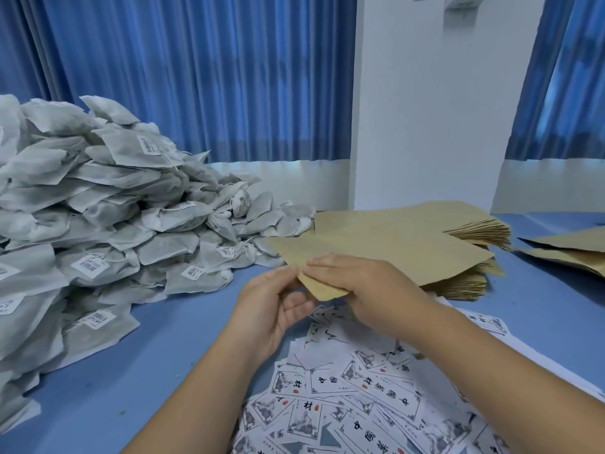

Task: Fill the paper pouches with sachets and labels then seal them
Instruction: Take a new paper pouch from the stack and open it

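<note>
Two bare hands meet at the near corner of a flat brown paper pouch. The left hand pinches that corner between thumb and curled fingers, palm turned upward. The right hand grips the same edge just beside it, its fingers laid over the top of the paper and its thumb hidden underneath. The pouch is held slightly above the surface, which is blue, and its far end reaches over a stack of pouches lying behind and to the right of the hands.

Beneath both forearms, a loose spread of labels covers the near part of the surface; they are white slips printed with black characters and grey ink drawings. To the left, a tall heap of sachets in white mesh, several with small barcode stickers, slopes down toward the stack. More brown pouches lie at the far right edge. Behind everything hang blue curtains on either side of a white pillar.
</note>
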### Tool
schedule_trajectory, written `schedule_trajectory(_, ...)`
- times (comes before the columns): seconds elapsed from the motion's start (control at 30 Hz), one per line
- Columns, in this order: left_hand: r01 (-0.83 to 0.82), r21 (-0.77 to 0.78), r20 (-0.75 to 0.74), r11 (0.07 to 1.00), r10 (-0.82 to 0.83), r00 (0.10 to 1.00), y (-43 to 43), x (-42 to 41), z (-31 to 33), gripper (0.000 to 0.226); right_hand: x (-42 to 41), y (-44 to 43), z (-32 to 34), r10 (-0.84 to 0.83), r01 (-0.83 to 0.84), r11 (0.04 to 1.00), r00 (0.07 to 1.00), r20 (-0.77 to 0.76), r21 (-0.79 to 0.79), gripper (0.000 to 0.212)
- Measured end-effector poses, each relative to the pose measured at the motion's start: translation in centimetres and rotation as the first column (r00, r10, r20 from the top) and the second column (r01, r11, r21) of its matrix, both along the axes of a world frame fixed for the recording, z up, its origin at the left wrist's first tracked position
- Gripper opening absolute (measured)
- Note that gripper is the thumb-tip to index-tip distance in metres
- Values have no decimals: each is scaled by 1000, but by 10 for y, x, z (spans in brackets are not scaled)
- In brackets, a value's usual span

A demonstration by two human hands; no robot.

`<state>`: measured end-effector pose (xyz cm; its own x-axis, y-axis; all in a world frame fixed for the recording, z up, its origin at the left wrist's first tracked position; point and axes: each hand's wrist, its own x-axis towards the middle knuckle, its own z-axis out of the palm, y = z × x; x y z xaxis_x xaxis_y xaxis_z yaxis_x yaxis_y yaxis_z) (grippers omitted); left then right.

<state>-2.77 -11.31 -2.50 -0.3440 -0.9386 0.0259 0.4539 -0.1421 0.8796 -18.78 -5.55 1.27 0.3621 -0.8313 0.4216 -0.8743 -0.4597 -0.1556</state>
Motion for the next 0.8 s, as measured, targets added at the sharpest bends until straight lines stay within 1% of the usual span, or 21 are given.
schedule_trajectory(0.03,14,13,-12,1000,-13,1000,1,1,0,17,0,-1,-1,0,0,1000,1000,-26,29,59)
schedule_trajectory(0.07,17,7,-23,1000,-17,1000,0,2,0,15,0,-2,-1,6,-3,997,999,-36,80,61)
schedule_trajectory(0.1,7,13,-35,1000,-7,999,0,1,1,14,0,-2,1,15,-13,988,1000,-17,154,69)
schedule_trajectory(0.13,-5,-2,-38,1000,5,999,1,0,2,14,2,-2,4,29,-35,975,999,33,221,76)
schedule_trajectory(0.17,-22,-8,-37,1000,21,999,2,-1,2,14,4,-3,7,37,-63,966,994,107,252,76)
schedule_trajectory(0.2,-14,-20,-44,1000,13,999,2,-2,2,13,7,-4,9,43,-90,966,980,195,242,71)
schedule_trajectory(0.23,-2,-18,-55,1000,1,998,4,-4,3,14,10,-7,10,23,-83,975,961,276,207,63)
schedule_trajectory(0.27,16,-13,-82,1000,-17,996,5,-5,3,19,14,-10,11,-26,-33,985,943,333,169,54)
schedule_trajectory(0.33,48,12,-154,999,-46,987,6,-8,3,28,22,-19,14,-162,125,984,924,346,128,32)
schedule_trajectory(0.37,63,24,-187,998,-57,981,7,-8,3,29,25,-24,14,-209,176,976,917,341,126,25)
schedule_trajectory(0.43,85,47,-247,995,-71,966,6,-9,2,28,30,-31,14,-242,205,969,902,357,138,20)
schedule_trajectory(0.5,99,52,-299,994,-79,951,5,-9,1,28,33,-33,13,-218,184,975,899,380,124,19)
schedule_trajectory(0.57,96,51,-344,994,-73,936,3,-7,1,30,34,-35,13,-171,146,985,919,354,96,22)
schedule_trajectory(0.67,98,75,-434,992,-56,899,-1,-5,0,34,30,-34,15,-96,63,992,939,329,110,37)
schedule_trajectory(0.73,112,91,-484,990,-54,873,-3,-4,-2,33,26,-33,16,-70,23,991,932,355,135,45)
schedule_trajectory(0.8,116,86,-491,989,-59,869,-4,-4,-3,30,22,-33,17,-60,-1,989,909,413,146,43)
